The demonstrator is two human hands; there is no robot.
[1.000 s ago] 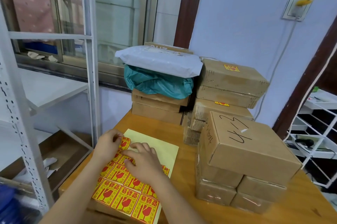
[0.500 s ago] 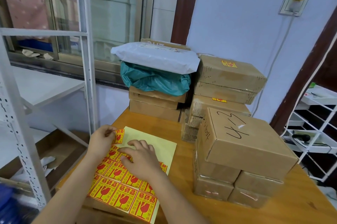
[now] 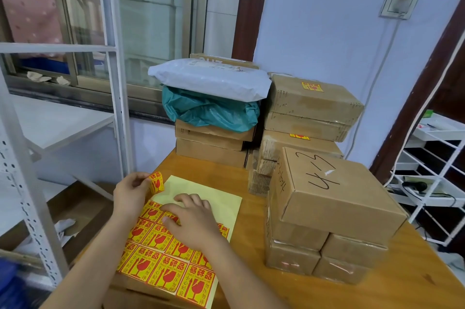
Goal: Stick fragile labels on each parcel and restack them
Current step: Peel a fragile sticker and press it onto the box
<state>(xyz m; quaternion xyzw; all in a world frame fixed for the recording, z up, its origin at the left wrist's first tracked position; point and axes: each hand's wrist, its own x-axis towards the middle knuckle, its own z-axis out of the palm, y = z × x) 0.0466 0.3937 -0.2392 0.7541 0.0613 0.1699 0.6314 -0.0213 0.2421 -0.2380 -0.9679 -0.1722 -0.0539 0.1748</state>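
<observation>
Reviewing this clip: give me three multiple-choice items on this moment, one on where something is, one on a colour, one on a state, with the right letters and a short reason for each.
1. Where is the box marked in black pen?
A. on top of the near stack of boxes at the right
B. on the metal shelf
C. under the teal bag

2. What colours are the fragile labels on the label sheet?
A. blue and white
B. yellow and red
C. green and black

3. What is the left hand doing?
A. lying flat on the table
B. pinching a peeled label
C. lifting a box

Answers: 1 A, it sits on the smaller boxes at the table's right. 2 B, red print on yellow squares. 3 B, its fingers pinch the peeled label clear of the sheet, while the right hand presses on the sheet.
</observation>
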